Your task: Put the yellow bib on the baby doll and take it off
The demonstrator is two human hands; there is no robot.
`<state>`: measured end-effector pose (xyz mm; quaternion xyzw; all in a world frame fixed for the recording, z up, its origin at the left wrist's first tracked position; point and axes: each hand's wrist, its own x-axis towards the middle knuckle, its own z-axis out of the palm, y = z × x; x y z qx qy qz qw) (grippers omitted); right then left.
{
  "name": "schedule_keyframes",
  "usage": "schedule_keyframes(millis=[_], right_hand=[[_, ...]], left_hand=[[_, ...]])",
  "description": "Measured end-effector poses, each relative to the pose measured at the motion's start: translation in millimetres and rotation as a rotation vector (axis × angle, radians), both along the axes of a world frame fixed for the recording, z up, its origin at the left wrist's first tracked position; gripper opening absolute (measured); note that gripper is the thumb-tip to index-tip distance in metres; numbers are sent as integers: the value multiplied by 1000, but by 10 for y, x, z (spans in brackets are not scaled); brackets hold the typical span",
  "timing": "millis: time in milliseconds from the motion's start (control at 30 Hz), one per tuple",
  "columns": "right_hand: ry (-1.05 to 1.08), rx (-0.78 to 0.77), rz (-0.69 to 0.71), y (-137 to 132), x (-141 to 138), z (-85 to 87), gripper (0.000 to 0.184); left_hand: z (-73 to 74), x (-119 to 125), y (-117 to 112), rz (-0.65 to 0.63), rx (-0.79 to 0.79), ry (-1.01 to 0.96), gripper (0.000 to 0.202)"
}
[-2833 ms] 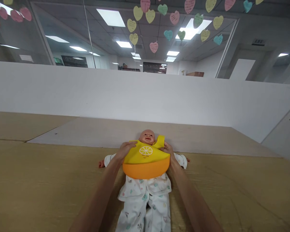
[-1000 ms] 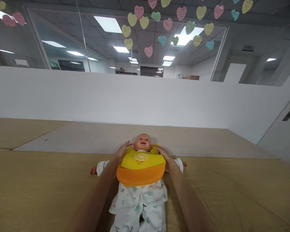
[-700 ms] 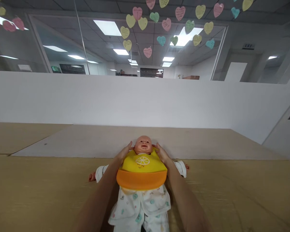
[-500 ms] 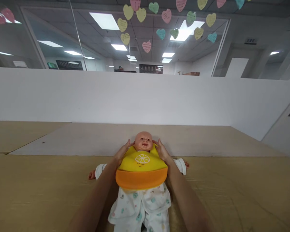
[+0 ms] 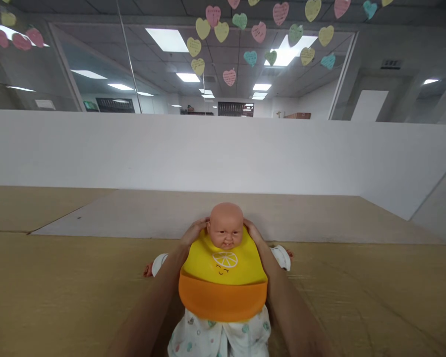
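Head cam, just the one view here. Both bare forearms come up from the bottom of the frame and angle in toward the middle. The left hand sits against the left side of the baby doll's neck, and the right hand mirrors it on the other side, palms turned inward and right up under the head. The fingers are curled in around the back of the head, but I can't tell if they're actually gripping the doll, the bib's neck part, or both.

The doll is on the tabletop, centred in the shot, face up, with its head toward the far wall. It's wearing a yellow silicone bib with a lemon slice and a little smiley printed on it. The bib covers the chest and belly and ends in a wide orange pocket along the bottom, and I can't see inside that from this angle. Under it is a white outfit with small coloured dots, the sleeves stretched out to both sides.

Past the tabletop there's a paler board, then a white wall, with paper hearts hanging from the ceiling above.
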<state>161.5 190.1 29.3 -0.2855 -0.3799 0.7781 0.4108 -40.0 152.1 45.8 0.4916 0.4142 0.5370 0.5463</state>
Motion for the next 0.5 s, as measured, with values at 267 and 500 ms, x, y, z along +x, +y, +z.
schedule_keyframes(millis=[267,500], right_hand=[[-75,-7,35,107,2,-242,23],[-31,-5,110,76,-5,-255,31]], left_hand=[[-68,-21,-59,-69,-140,-44,21],[-118,19,-35,30,-300,-128,14]])
